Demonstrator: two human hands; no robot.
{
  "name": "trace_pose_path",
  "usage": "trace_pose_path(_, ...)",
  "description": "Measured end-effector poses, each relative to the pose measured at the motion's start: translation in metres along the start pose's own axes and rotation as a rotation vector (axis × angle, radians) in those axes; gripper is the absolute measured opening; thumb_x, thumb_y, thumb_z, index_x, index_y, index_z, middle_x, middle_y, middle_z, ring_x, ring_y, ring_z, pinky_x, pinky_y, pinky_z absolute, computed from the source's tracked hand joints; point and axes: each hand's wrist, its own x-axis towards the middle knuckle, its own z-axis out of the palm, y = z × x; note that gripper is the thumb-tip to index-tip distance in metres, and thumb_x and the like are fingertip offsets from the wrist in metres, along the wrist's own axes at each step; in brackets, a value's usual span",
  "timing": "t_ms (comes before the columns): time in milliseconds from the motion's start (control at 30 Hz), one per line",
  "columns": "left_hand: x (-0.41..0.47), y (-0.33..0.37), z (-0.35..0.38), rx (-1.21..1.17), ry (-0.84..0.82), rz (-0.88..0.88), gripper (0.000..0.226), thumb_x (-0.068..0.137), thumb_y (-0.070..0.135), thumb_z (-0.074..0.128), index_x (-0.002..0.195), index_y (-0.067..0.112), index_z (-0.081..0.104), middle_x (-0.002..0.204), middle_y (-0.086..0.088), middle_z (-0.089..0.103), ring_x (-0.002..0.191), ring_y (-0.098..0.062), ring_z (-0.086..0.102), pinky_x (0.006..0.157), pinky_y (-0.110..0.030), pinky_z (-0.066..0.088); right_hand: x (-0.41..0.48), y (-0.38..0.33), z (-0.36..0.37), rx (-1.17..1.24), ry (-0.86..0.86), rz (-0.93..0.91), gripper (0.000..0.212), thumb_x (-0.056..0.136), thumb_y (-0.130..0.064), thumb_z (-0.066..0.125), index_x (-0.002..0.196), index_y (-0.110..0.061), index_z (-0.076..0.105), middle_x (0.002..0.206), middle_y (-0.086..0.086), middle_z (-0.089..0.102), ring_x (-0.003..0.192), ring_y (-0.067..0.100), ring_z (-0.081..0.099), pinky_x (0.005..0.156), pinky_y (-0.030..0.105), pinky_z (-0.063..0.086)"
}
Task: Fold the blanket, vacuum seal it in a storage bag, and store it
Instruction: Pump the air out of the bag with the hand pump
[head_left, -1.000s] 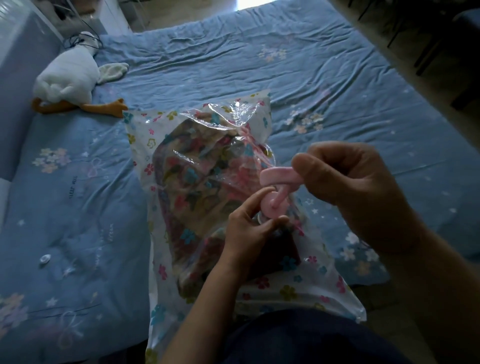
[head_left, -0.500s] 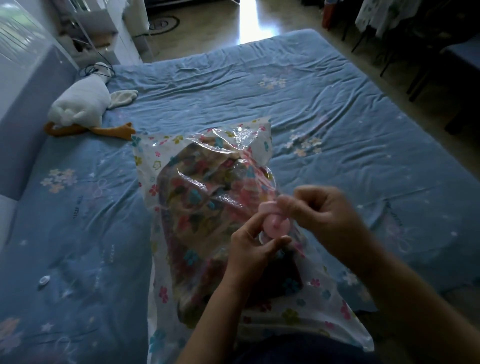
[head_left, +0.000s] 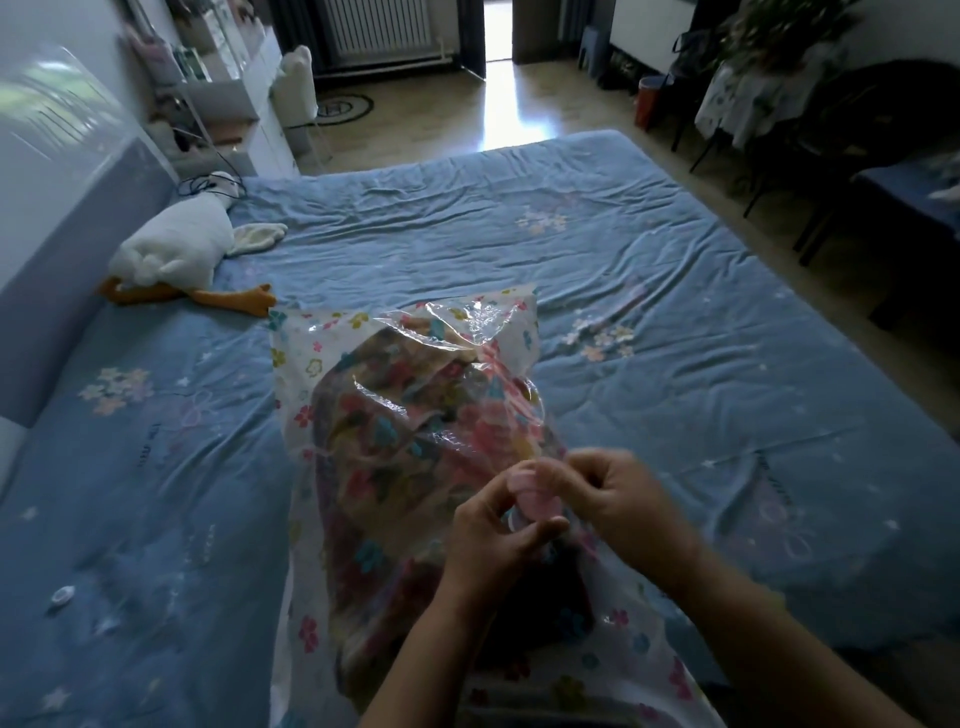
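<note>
Home bedroom: bed (head_left: 675, 291) (blue sheet), plush goose (head_left: 176, 249).

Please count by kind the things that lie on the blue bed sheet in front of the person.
White plush goose toy with orange feet: 1
Clear flower-printed plastic storage bag: 1
Folded flowery blanket inside the bag: 1
Pink round plastic cap on the bag: 1
Small white round piece: 1
Total: 5

The right hand (head_left: 618, 499), a second ago holding the pink cap (head_left: 535, 493) lifted above the valve (head_left: 514, 519), is now lower, close against the left hand (head_left: 493, 535), pinching the cap down onto the valve that the left hand pinches on the storage bag (head_left: 415, 441).
</note>
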Motion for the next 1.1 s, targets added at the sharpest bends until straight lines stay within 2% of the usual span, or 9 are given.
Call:
trace_pose_path(133, -0.005, -0.001, -0.001, -0.02, 0.024, -0.008, 0.047, 0.071, 0.016, 0.085, 0.112, 0.031, 0.07, 0.11, 0.005, 0.074, 0.106, -0.013, 0.069, 0.091, -0.027, 0.053, 0.001, 0.007, -0.001, -0.143, -0.029, 0.011, 0.048, 0.084, -0.046, 0.066, 0.051, -0.015, 0.05, 0.046, -0.009, 0.035, 0.046, 0.004, 0.033, 0.049, 0.029, 0.03)
trace_pose_path(233, 0.001, 0.001, -0.002, -0.01, 0.017, 0.028, 0.053, 0.071, 0.011, 0.086, 0.119, 0.018, 0.067, 0.113, 0.004, 0.074, 0.107, -0.013, 0.068, 0.092, -0.025, 0.052, 0.003, -0.048, -0.022, 0.149, 0.019, -0.18, 0.054, 0.087, -0.037, 0.063, 0.063, 0.011, 0.059, 0.044, -0.011, 0.034, 0.043, -0.001, 0.029, 0.044, 0.013, 0.025)
trace_pose_path(300, 0.002, 0.003, -0.002, -0.005, 0.024, 0.019, 0.059, 0.069, 0.016, 0.088, 0.123, 0.019, 0.066, 0.117, 0.004, 0.072, 0.11, -0.014, 0.068, 0.094, -0.025, 0.052, 0.002, -0.062, -0.027, 0.287, 0.051, -0.272, 0.06, 0.089, -0.032, 0.065, 0.068, 0.023, 0.052, 0.047, -0.009, 0.033, 0.043, 0.0, 0.029, 0.044, 0.01, 0.025)
trace_pose_path(400, -0.002, -0.001, -0.002, -0.002, 0.031, 0.016, 0.052, 0.069, 0.016, 0.087, 0.118, 0.015, 0.068, 0.112, 0.001, 0.074, 0.106, -0.016, 0.069, 0.093, -0.032, 0.054, -0.004, -0.033, -0.009, 0.154, 0.059, -0.188, 0.055, 0.087, -0.032, 0.063, 0.064, 0.016, 0.054, 0.048, -0.008, 0.038, 0.045, 0.002, 0.033, 0.046, 0.014, 0.029)
trace_pose_path(533, -0.007, 0.002, -0.002, 0.009, 0.032, 0.037, 0.048, 0.073, 0.011, 0.084, 0.119, 0.015, 0.068, 0.112, 0.003, 0.074, 0.108, -0.015, 0.068, 0.094, -0.03, 0.053, -0.008, -0.001, 0.006, 0.018, 0.024, -0.041, 0.068, 0.075, -0.066, 0.06, 0.059, 0.0, 0.06, 0.047, 0.002, 0.041, 0.048, 0.008, 0.039, 0.047, 0.027, 0.032)
trace_pose_path(667, -0.003, 0.004, -0.001, -0.006, 0.03, 0.021, 0.057, 0.071, 0.013, 0.087, 0.124, 0.012, 0.065, 0.116, 0.0, 0.072, 0.11, -0.016, 0.068, 0.095, -0.03, 0.052, -0.006, -0.056, -0.021, 0.245, 0.091, -0.251, 0.064, 0.086, -0.04, 0.062, 0.062, 0.019, 0.05, 0.047, 0.0, 0.03, 0.045, 0.006, 0.028, 0.045, 0.014, 0.026)
trace_pose_path(800, -0.006, 0.003, 0.001, -0.025, 0.031, 0.011, 0.061, 0.069, 0.026, 0.086, 0.125, 0.014, 0.065, 0.118, 0.0, 0.072, 0.112, -0.018, 0.067, 0.1, -0.04, 0.052, -0.006, -0.042, -0.013, 0.207, 0.128, -0.255, 0.053, 0.087, -0.028, 0.065, 0.054, 0.003, 0.038, 0.048, -0.004, 0.03, 0.045, 0.003, 0.029, 0.045, 0.015, 0.027)
trace_pose_path(933, -0.013, 0.004, 0.003, -0.027, 0.026, -0.006, 0.049, 0.071, 0.017, 0.084, 0.113, 0.039, 0.07, 0.111, 0.004, 0.074, 0.109, -0.016, 0.068, 0.097, -0.038, 0.054, -0.009, 0.023, 0.015, -0.05, 0.055, 0.056, 0.047, 0.083, -0.042, 0.066, 0.051, -0.021, 0.039, 0.043, -0.012, 0.034, 0.043, 0.003, 0.031, 0.048, 0.025, 0.028)
trace_pose_path(1100, -0.008, 0.005, 0.001, -0.013, 0.025, 0.018, 0.048, 0.074, 0.012, 0.085, 0.119, 0.018, 0.068, 0.113, 0.001, 0.073, 0.109, -0.019, 0.068, 0.095, -0.036, 0.053, -0.009, -0.045, -0.009, 0.103, 0.18, -0.207, 0.057, 0.086, -0.041, 0.066, 0.051, -0.003, 0.041, 0.045, 0.0, 0.03, 0.045, 0.005, 0.029, 0.044, 0.018, 0.026)
